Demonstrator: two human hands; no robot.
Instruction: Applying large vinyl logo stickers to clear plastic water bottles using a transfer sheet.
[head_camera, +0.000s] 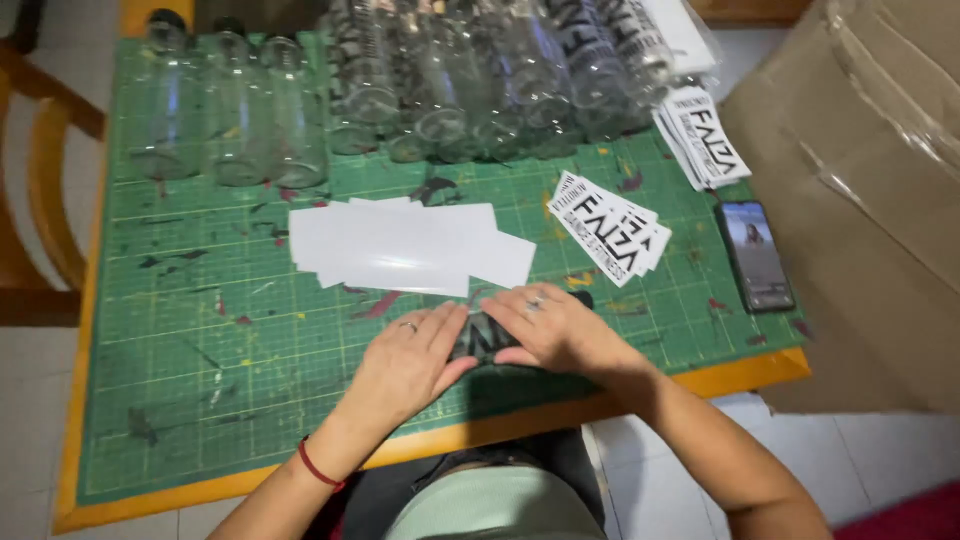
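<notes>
Left hand (412, 358) and right hand (548, 330) pressed flat on lettered clear bottle (484, 338), fingers spread, nothing gripped; on green cutting mat (200, 330); white backing sheets (405, 245) just beyond.

a stack of blank white rectangular sheets (410, 245) lies fanned at mid-mat. right of it, a fanned pile of white labels with black lettering (608, 226). a second such label pile (703, 137) sits near the mat's far right corner. a phone (756, 255), screen lit, lies at the right edge. a brown cardboard box (860, 190) stands beyond it, flaps open.
</notes>
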